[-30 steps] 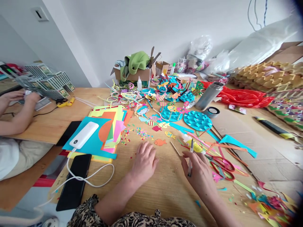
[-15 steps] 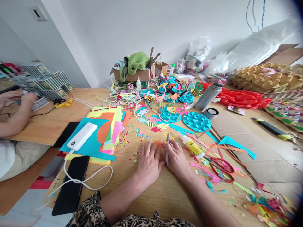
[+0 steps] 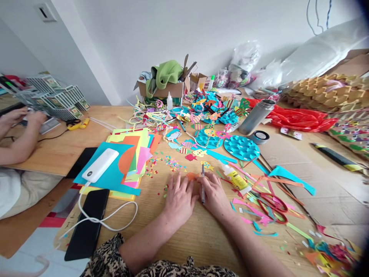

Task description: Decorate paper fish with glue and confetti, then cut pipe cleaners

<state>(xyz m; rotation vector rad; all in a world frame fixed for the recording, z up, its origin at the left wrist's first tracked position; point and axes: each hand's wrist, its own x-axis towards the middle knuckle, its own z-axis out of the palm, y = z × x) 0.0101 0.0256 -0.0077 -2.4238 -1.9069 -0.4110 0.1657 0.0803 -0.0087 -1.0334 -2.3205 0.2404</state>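
Table (image 3: 201, 246) of pale wood is seen from above, strewn at the far side and on the right with cut paper. A paper stack (image 3: 129, 154) is laid to the left of the hands, with a power bank (image 3: 100, 165) on it. A blue disc (image 3: 241, 147) is set farther off to the right. A co-worker's hands (image 3: 17, 115) are kept well apart at the far left edge.

Near the middle, the left hand (image 3: 180, 200) is pressed flat on the wood, palm down, fingers spread, with nothing held. The right hand (image 3: 215, 196) is placed just beside it and is closed around a pen (image 3: 203, 184). The pen is held between the two hands, its long axis running straight away from the body. A glue bottle (image 3: 235, 179) is seen just right of the right hand, with scissors (image 3: 273, 206) beyond it.

An orange fish (image 3: 191, 176) is found directly ahead of the fingertips, between both hands. It is touched or nearly touched by the left fingers, so the left hand is judged slightly the nearer. Its own long axis cannot be told, since part of it is hidden.
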